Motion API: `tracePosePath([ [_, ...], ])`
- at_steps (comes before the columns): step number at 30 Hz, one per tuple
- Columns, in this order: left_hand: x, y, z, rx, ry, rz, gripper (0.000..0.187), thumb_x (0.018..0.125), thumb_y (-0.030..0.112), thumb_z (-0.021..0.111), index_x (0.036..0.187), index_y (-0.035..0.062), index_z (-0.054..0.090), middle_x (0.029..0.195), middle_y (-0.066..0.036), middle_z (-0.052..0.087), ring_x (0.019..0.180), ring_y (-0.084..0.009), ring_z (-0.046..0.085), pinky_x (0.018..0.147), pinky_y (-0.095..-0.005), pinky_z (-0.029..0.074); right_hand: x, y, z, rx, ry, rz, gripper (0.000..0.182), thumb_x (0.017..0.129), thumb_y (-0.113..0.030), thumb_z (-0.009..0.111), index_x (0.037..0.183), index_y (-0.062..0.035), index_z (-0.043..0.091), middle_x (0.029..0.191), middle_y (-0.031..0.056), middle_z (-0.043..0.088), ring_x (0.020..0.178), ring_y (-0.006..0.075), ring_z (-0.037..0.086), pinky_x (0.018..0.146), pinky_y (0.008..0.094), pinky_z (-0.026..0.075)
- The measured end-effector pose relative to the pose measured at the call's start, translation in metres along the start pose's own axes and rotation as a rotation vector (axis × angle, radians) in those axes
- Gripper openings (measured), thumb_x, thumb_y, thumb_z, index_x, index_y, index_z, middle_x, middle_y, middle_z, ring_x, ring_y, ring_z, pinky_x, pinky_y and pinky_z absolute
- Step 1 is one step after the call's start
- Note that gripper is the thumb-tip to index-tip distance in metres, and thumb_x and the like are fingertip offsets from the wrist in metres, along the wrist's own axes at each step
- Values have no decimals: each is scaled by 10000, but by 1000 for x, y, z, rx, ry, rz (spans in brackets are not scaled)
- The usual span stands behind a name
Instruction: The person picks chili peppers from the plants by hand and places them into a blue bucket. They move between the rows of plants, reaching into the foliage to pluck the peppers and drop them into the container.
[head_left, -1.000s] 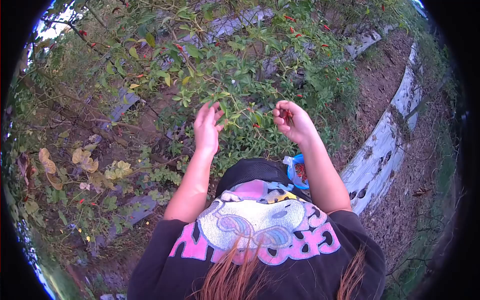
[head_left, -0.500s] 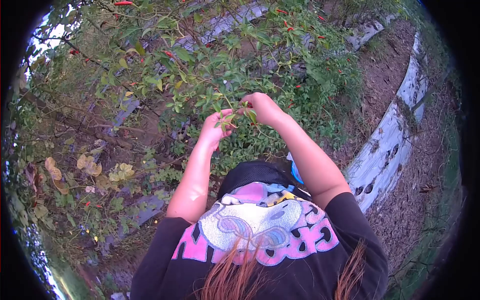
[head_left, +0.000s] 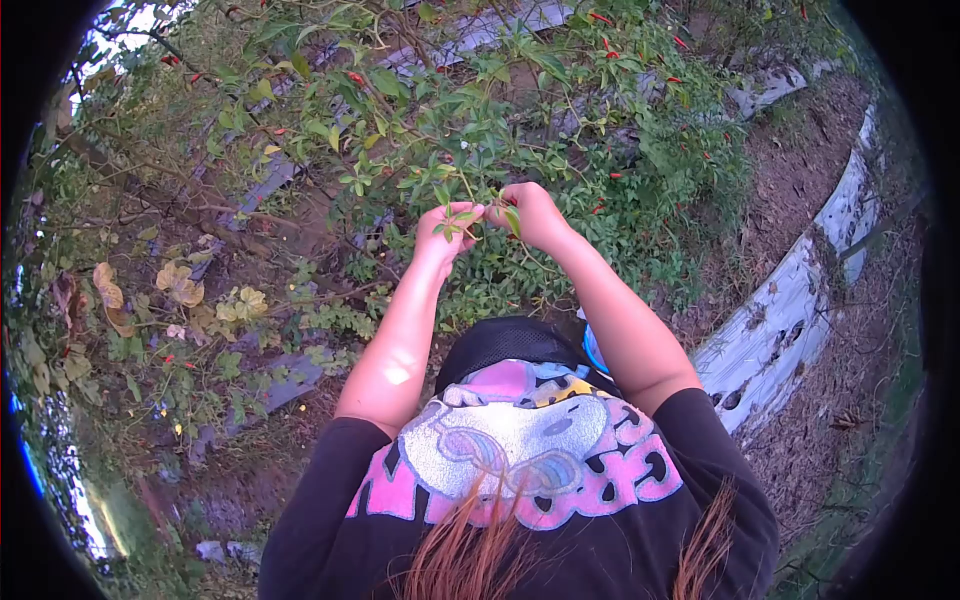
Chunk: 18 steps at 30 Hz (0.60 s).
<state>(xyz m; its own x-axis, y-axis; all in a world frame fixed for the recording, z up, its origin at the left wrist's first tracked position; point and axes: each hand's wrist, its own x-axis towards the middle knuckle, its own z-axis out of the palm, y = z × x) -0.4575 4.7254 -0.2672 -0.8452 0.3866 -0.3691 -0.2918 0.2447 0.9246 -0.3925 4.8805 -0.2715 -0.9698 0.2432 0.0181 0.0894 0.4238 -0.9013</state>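
My left hand (head_left: 444,236) is closed in a pinch on a leafy chili sprig (head_left: 452,222), its fingertips at the stem and leaves spread over the fingers. Close beside it, almost touching, my right hand (head_left: 534,216) is also pinched, with its fingers curled at the same sprig. A green leaf (head_left: 513,221) hangs by the right fingers. What lies between those fingertips is hidden. Chili plants (head_left: 640,150) with small red chilies (head_left: 597,209) grow around and beyond both hands.
A dark mesh bag or cap-like item (head_left: 510,345) sits against my body, with a blue-rimmed object (head_left: 592,348) partly hidden by my right arm. Pale plastic mulch sheeting (head_left: 775,345) covers a row at right, beside bare soil. Thin branches (head_left: 190,205) and yellowing leaves (head_left: 178,284) stand at left.
My left hand has moved right, closer to my right hand. A red bit by each hand no longer shows. The plants have shifted a little down and right in view.
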Motion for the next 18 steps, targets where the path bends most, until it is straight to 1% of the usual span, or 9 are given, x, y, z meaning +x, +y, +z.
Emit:
tracePosePath([
  [1, -1, 0, 3, -19, 8, 12, 265, 789, 238, 696, 989, 88, 606, 816, 26, 610, 694, -69, 549, 581, -217, 461, -2, -1, -1, -33, 4, -5, 281, 693, -247, 701, 824, -4, 646, 710, 187, 614, 680, 307, 614, 629, 371, 470],
  [3, -3, -3, 10, -88, 71, 60, 234, 779, 150, 699, 960, 42, 598, 796, -6, 611, 674, -84, 557, 569, -214, 455, -8, -6, -3, -100, 15, -17, 296, 700, -265, 699, 831, -5, 641, 720, 193, 617, 686, 318, 615, 632, 376, 474],
  [6, 5, -13, 23, -204, 160, 202, 204, 772, 76, 693, 936, 9, 593, 790, -30, 611, 659, -89, 559, 564, -211, 450, -12, -9, 7, -291, 231, -136, 266, 732, -269, 672, 812, -20, 622, 731, 174, 619, 688, 333, 608, 619, 389, 481],
  [8, 10, -16, 35, -331, 220, 312, 191, 765, 30, 687, 924, -9, 588, 786, -39, 610, 650, -88, 556, 559, -209, 444, -10, -3, 15, -330, 349, -236, 228, 750, -256, 648, 794, -37, 605, 738, 161, 614, 695, 337, 602, 610, 398, 481],
  [9, 11, -16, 41, -319, 245, 341, 190, 765, 26, 687, 923, -8, 588, 784, -38, 609, 651, -86, 553, 560, -208, 441, -9, -1, 16, -350, 407, -288, 210, 759, -249, 637, 785, -45, 596, 741, 154, 611, 699, 338, 600, 605, 403, 482],
  [12, 9, -12, 61, -299, 330, 434, 190, 755, 14, 692, 911, 0, 584, 781, -31, 607, 655, -80, 545, 568, -194, 420, -7, 5, 9, -316, 515, -277, 161, 771, -220, 611, 756, -62, 586, 739, 138, 602, 696, 326, 600, 592, 403, 478],
  [15, 11, -11, 77, -364, 357, 389, 179, 750, 5, 689, 893, 6, 581, 765, -18, 599, 642, -77, 535, 569, -187, 410, -7, 10, 4, -238, 580, -273, 217, 739, -231, 636, 686, -32, 568, 649, 154, 575, 671, 355, 565, 581, 429, 451],
  [16, 8, -6, 82, -407, 350, 381, 163, 757, -1, 672, 888, 8, 575, 759, -12, 581, 641, -73, 522, 562, -192, 405, -6, 12, 3, -243, 636, -287, 210, 746, -213, 634, 690, -22, 568, 647, 164, 577, 643, 363, 567, 572, 426, 445],
  [18, 21, -13, 75, -576, 343, 452, 139, 764, -34, 645, 868, 19, 570, 734, -5, 560, 630, -76, 515, 560, -187, 403, 3, 31, -14, -297, 717, -107, 193, 760, -208, 623, 738, -20, 583, 658, 138, 597, 625, 315, 591, 573, 391, 467],
])
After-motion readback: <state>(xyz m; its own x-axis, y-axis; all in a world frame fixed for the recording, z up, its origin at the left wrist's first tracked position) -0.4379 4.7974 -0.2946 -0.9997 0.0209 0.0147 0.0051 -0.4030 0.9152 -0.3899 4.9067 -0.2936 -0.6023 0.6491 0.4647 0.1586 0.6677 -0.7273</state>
